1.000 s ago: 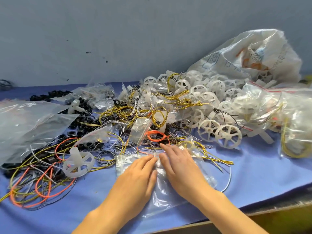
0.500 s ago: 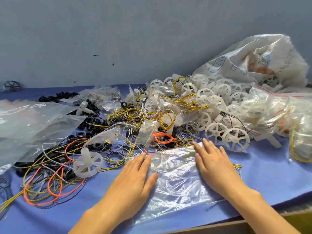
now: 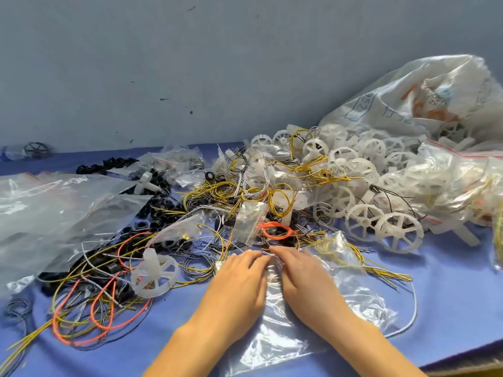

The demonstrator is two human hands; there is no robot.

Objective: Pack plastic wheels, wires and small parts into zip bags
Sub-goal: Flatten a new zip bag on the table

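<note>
Zip bag [image 3: 296, 322] top edge under both hands' fingers [image 3: 255, 258] (flat).

zip bag [image 3: 321, 317] lies before wires [image 3: 217, 194], wheels [image 3: 381, 213] to their right.

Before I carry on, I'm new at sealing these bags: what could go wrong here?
1. Both hands, left and right, press the bag's top edge right against the wire tangle. A loose wire could catch in the seal.
2. Yellow wires lie at the bag's right corner, and I can't tell inside from outside. Lifting may drag them.
3. The bag's lower edge lies near the table edge, so it could slide off.
</note>
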